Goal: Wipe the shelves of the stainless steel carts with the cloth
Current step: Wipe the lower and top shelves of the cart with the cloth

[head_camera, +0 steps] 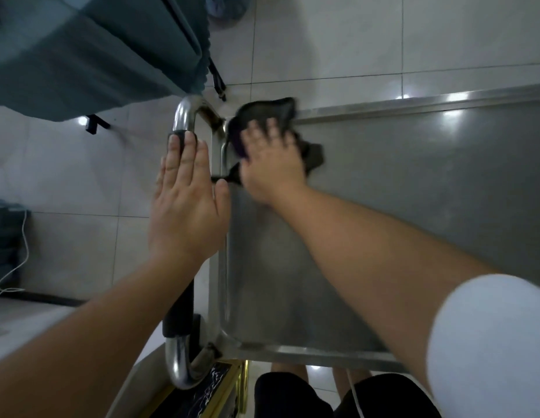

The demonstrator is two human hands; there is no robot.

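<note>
The stainless steel cart's top shelf fills the right half of the view, with a raised rim around it. A dark cloth lies bunched in the shelf's far left corner, partly draped over the rim. My right hand presses flat on the cloth with fingers spread. My left hand rests on the cart's handle, a chrome tube with a black grip, fingers straight along it and thumb out toward the shelf.
A grey-green tablecloth hangs over a table at the top left, with black folding legs under it. Pale floor tiles surround the cart. A white cable trails at the left. My knees show below the shelf's near edge.
</note>
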